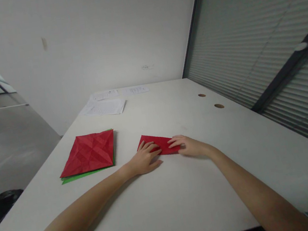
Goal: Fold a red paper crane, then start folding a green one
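Pressing red paper [161, 142], left hand [145, 160] and right hand [188, 146], grip released; sheets [103, 107] illegible.

Head cam looks fwd/down, close over left hand [145, 159], right hand [188, 146], table [201, 201].

Dim, flat indoor light from overhead, slight grey cast. Soft short shadows under the forearms on the bench [182, 188]. No glare. Strong wide-angle stretch at edges: blinds [261, 37] and wall lines bow. Overall soft, mildly noisy; far papers [103, 107] unreadable.

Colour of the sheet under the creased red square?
Green: the sheet peeks out beneath the red square; head view.
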Motion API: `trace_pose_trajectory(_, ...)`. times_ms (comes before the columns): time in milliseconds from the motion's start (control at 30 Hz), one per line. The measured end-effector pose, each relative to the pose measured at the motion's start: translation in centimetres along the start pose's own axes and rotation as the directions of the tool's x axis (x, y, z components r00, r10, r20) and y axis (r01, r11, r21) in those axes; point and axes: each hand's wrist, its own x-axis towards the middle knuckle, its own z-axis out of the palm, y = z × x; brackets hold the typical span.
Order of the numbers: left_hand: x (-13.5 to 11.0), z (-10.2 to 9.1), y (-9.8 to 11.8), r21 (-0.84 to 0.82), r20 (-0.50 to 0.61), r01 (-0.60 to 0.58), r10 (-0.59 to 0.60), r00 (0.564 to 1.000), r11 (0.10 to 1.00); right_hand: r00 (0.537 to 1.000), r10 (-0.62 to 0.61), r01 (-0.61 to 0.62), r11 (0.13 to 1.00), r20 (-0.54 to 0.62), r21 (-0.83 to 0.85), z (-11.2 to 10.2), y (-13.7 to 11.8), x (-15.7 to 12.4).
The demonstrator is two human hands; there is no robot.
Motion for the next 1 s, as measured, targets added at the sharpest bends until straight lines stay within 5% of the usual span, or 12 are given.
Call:
trace_pose_trajectory(367,0.0,0.1,1.1,-0.078,0.05,-0.206,0.21,0.976,0.975,0.94,0.192,-0.136,0.968,-0.282,0.209,1.8,1.3,0.9)
trace_pose_trajectory(633,-0.1,0.3,1.2,-0.111,0.037,-0.191,0.196,0.98,0.975,0.827,0.309,-0.419,0.896,-0.47,-0.148,4.2,1.0,2.5)
trace_pose_trajectory(1000,0.3,-0.1,1.3,-0.054,0.09,-0.226,0.23,0.969,0.973,0.799,0.312,-0.481,0.844,-0.514,-0.235,4.9,0.0,3.1)
